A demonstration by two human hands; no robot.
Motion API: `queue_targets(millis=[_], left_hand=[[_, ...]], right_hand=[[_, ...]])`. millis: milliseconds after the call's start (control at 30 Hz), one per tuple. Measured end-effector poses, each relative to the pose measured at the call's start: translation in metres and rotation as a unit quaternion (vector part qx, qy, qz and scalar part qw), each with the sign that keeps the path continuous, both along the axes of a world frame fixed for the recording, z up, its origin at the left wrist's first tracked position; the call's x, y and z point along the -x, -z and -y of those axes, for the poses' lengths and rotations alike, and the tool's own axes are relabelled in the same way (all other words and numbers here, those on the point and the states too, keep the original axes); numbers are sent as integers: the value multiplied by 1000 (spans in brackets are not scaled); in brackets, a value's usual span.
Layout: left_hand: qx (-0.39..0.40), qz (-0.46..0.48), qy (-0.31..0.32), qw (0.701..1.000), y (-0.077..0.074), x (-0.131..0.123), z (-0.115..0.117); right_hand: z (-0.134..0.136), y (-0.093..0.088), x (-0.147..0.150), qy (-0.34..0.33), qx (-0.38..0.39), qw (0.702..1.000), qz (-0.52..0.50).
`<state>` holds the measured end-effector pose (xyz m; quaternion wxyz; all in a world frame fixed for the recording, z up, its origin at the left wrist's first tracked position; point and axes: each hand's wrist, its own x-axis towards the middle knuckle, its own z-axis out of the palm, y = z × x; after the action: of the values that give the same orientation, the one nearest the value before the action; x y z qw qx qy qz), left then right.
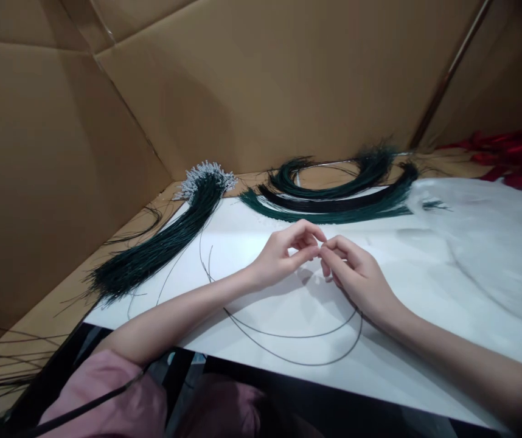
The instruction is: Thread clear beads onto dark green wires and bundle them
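Note:
My left hand [283, 252] and my right hand [356, 274] meet fingertip to fingertip above the white sheet [252, 243], pinching the ends of thin dark wires [297, 337]. The wires loop down toward me in curves across the sheet. A straight bundle of dark green wires with white bead-like tips [170, 234] lies to the left of my left hand. Coiled bundles of dark green wire [334, 194] lie beyond my hands at the sheet's far edge.
Cardboard walls [60, 140] enclose the left and back. Loose stray wires [5, 359] lie on the cardboard floor at the left. Clear plastic [480, 219] covers the sheet's right part, with red material [516, 158] at far right. Pink cloth [119, 395] sits below.

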<state>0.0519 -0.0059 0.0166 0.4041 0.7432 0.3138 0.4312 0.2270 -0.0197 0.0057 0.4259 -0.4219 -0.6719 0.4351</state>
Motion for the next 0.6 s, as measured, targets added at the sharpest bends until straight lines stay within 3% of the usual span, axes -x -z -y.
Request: queue_targets(millis=[200,600], left_hand=[[-2,-14,-2,1000,0,-7,-7],[41,47,-4,998,8,-1,-7]], right_hand=[[-6,1,-1,11,-9,1000,-9],[-9,3,-2,-6,-19,1000,-2]])
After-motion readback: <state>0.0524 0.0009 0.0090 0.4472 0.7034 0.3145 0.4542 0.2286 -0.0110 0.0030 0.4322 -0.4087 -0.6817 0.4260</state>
